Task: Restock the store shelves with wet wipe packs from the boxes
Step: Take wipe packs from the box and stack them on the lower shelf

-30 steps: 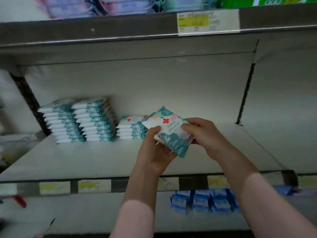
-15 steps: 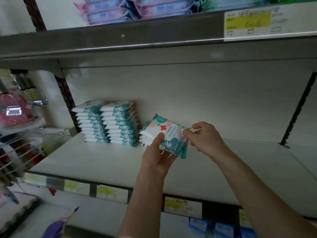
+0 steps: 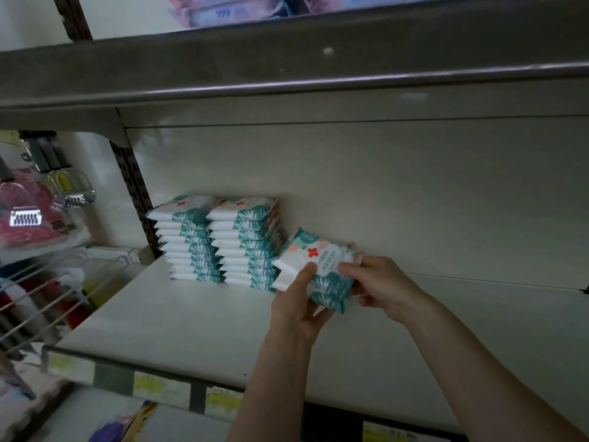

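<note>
We hold small bundle of wet wipe packs (image 3: 314, 266): white film, teal leaf print, red cross, tilted, just right of two tall stacks (image 3: 220, 244). Our left hand (image 3: 294, 309) clamps it, thumb on top; right hand (image 3: 381, 287) pinches right edge. Smooth pale shelf (image 3: 178, 317) stretches wide rightward. Packs flat, soft-edged.

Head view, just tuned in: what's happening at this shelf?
A person grips a few wet wipe packs with both hands, the left hand at the front edge and the right hand at the right end. The packs are held tilted over the shelf, just right of two tall stacks against the back wall, apparently not yet set down.
</note>
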`<state>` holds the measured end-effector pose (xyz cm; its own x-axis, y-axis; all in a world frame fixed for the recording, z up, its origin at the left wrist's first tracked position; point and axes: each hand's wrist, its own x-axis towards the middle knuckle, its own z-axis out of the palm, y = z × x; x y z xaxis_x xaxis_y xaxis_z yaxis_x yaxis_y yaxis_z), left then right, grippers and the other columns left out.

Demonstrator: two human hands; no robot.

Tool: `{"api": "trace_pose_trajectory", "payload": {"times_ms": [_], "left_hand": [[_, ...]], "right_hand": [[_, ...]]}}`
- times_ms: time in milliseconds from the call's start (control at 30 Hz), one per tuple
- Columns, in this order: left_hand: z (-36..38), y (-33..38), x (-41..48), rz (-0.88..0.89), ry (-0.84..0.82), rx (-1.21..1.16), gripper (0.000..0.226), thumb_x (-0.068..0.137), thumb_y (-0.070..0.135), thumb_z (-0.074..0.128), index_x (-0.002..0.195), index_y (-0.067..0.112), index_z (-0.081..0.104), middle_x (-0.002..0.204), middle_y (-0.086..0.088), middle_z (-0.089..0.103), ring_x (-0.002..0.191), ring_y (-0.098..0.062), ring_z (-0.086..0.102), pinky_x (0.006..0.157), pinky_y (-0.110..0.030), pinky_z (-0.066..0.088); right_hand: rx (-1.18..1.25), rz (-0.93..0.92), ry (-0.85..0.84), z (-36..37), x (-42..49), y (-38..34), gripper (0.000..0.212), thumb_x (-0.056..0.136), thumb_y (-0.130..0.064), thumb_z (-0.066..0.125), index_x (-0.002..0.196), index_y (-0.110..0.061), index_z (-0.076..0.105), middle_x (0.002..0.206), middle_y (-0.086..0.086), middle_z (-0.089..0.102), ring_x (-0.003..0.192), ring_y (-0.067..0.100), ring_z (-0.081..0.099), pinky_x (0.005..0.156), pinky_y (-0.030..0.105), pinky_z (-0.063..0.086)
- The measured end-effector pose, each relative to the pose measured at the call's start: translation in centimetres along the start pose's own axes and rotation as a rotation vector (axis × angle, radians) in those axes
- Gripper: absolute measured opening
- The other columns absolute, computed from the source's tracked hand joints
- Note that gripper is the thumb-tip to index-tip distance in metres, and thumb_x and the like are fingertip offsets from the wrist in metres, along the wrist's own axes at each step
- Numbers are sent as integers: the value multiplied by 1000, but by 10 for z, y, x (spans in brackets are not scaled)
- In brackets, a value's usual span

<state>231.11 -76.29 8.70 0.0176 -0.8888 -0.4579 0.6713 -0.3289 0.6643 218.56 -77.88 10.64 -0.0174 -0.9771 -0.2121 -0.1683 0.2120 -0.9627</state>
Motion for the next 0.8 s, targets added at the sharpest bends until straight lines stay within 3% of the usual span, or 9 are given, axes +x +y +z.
{"api": "trace_pose_trajectory", "payload": {"times_ms": [133, 333, 500, 633, 800], "left_hand": [[-10, 10, 8, -54, -26, -51, 11, 92, 11, 61, 101, 6, 61, 96, -17, 67, 83, -29, 65, 57, -39, 59], [-33, 19, 9, -51, -13, -32, 12, 93, 4, 55, 105, 5, 58, 95, -18, 66, 80, -29, 64, 50, -39, 59], [-37, 24, 2, -24, -4, -9, 9, 93, 5, 53, 100, 6, 58, 91, -17, 66, 79, -29, 64, 50, -37, 58], [-34, 25, -2, -4, -19, -21, 8, 91, 4, 53, 95, 6, 60, 85, -16, 67, 78, -28, 65, 58, -36, 58], [-17, 27, -4, 37, -84, -4, 14, 91, 4, 47, 97, 6, 59, 86, -16, 67, 78, -27, 65, 61, -36, 58]], "right_hand": [[219, 37, 125, 2, 28, -3, 13, 90, -3, 59, 80, -12, 62, 58, 3, 56, 37, 5, 48, 34, 14, 30], [215, 77, 137, -5, 70, -6, 17, 91, -2, 57, 78, -13, 56, 61, 5, 48, 32, 4, 42, 31, 13, 28], [-66, -20, 200, -4, 84, -5, 10, 89, -3, 60, 80, -3, 65, 60, 8, 53, 48, 16, 47, 42, 20, 38], [-399, -153, 307, 0, 91, 1, 26, 87, -14, 62, 62, -9, 62, 61, 9, 58, 57, 26, 57, 59, 34, 52], [-729, -149, 349, -9, 82, -3, 38, 90, -37, 56, 59, -16, 48, 61, 0, 50, 69, 25, 55, 57, 27, 36]]}}
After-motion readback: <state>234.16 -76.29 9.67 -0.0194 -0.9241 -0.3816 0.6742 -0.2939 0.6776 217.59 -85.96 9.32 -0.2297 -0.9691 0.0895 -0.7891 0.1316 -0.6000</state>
